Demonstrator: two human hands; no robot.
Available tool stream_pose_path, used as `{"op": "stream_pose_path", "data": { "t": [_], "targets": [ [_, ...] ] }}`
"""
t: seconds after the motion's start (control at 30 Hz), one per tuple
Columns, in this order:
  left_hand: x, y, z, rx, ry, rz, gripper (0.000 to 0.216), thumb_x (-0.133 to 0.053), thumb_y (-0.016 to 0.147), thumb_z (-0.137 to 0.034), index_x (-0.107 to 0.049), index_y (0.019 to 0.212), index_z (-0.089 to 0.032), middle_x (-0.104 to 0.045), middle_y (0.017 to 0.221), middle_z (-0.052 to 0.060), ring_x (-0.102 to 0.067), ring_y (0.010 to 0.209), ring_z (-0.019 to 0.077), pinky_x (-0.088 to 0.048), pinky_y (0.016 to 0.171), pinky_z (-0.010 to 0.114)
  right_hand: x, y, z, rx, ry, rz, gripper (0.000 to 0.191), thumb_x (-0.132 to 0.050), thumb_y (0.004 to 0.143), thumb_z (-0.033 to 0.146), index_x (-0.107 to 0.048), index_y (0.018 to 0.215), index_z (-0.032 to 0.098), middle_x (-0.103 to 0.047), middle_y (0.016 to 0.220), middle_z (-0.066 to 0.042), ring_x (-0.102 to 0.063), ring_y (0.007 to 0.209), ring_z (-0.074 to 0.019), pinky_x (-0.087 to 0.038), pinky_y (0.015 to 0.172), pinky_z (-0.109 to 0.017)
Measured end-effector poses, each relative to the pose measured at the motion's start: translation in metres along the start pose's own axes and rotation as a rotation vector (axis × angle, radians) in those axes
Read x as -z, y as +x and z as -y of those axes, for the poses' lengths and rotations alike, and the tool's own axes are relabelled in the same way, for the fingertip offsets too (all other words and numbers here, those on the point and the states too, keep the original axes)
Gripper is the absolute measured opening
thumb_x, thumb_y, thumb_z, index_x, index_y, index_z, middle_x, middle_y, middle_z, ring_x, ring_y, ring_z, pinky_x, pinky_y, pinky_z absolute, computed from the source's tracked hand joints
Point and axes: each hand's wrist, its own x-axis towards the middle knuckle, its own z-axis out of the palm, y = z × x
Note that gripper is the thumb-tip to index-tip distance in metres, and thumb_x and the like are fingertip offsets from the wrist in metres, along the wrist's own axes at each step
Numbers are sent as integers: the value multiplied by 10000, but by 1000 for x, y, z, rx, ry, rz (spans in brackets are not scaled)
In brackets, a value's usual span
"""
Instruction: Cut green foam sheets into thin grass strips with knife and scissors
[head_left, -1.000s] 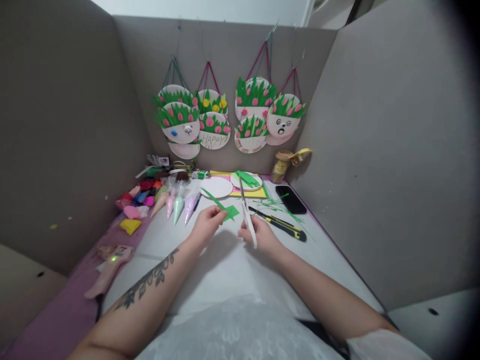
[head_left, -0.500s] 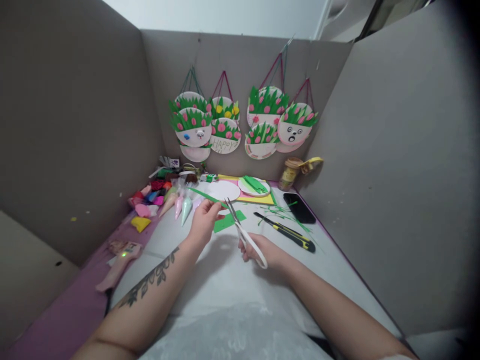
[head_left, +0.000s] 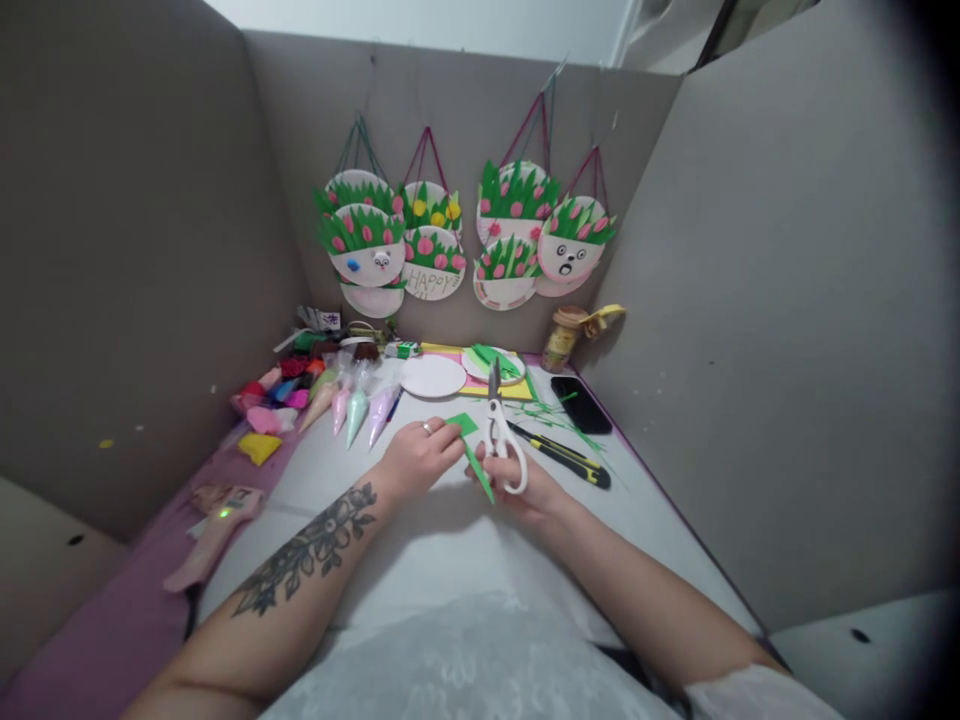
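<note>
My left hand (head_left: 424, 455), palm down with a ring on one finger, pinches a narrow green paper strip (head_left: 480, 474). The strip's pointed end slants down toward my right hand (head_left: 529, 487). My right hand grips a pair of white-handled scissors (head_left: 496, 412), blades pointing away and looking closed. Right-hand fingertips are close to the strip; whether they touch it I cannot tell. A wider green paper piece (head_left: 465, 424) shows just past my left fingers, partly covered by them. To the right lies a black and yellow utility knife (head_left: 566, 460).
Behind my hands are a blank white paper disc (head_left: 433, 377) and a plate with green cut strips (head_left: 491, 360). Green scraps lie near a black phone (head_left: 581, 405). Piping bags (head_left: 357, 415), coloured clay packs and a pink glue gun (head_left: 214, 540) are left. Decorated plates (head_left: 367, 245) hang on the back panel.
My left hand has turned palm down and swung the green strip from pointing away to pointing toward me. The scissors have moved off the strip and now stand more upright, with their blades brought together.
</note>
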Motion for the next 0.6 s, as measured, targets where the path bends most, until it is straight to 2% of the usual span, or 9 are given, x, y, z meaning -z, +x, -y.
{"op": "stream_pose_path", "data": {
  "t": [0.07,0.13,0.23,0.27,0.33,0.4,0.47,0.6],
  "targets": [
    [-3,1,-2,-16,-29,21,218,-434,921,-159,-606,789,-182,-696,942,59,-579,758,144,-407,613,256,-7,-1,1,-27,-32,-49,302,-750,560,252,-538,762,177,-562,625,20,-473,543,-96,-312,465,-205],
    [-6,0,-4,74,-109,-11,187,-455,913,-173,-626,841,-193,-691,1021,65,-587,803,154,-433,658,270,-11,-2,2,-8,-116,-111,263,-713,539,193,-522,718,177,-511,565,47,-441,519,-89,-305,468,-207],
    [-11,0,-7,454,-330,-116,163,-490,894,-217,-640,951,-192,-672,1058,84,-595,873,172,-463,735,291,-9,0,3,105,-311,-230,252,-692,545,179,-529,737,178,-496,575,64,-435,526,-87,-347,511,-220],
    [-12,1,-8,590,-442,-111,166,-502,886,-244,-644,948,-186,-675,1012,81,-598,855,171,-467,730,288,-7,1,3,151,-383,-267,255,-689,551,185,-533,752,179,-510,598,61,-447,539,-91,-364,530,-226],
    [-13,5,-13,782,-701,-8,171,-535,853,-297,-654,886,-178,-677,885,55,-595,767,159,-461,679,269,-2,2,3,227,-509,-307,251,-676,566,195,-535,773,183,-542,643,49,-476,571,-103,-390,556,-235],
    [-14,9,-18,872,-912,125,167,-571,804,-318,-654,794,-173,-663,768,22,-572,684,145,-437,634,254,2,4,1,266,-585,-295,232,-657,584,207,-532,779,185,-562,667,37,-503,598,-117,-406,570,-242],
    [-15,12,-25,915,-1020,189,154,-592,756,-309,-637,719,-167,-624,673,-4,-540,637,134,-405,606,245,3,4,0,278,-622,-269,220,-645,600,220,-530,783,185,-571,673,32,-518,614,-126,-416,576,-244],
    [-17,13,-28,1002,-1120,176,184,-599,712,-309,-558,608,-163,-504,549,-42,-458,555,104,-330,539,231,2,2,-3,289,-646,-234,211,-646,621,238,-525,786,186,-569,682,30,-518,620,-125,-419,573,-240]
  ]
}}
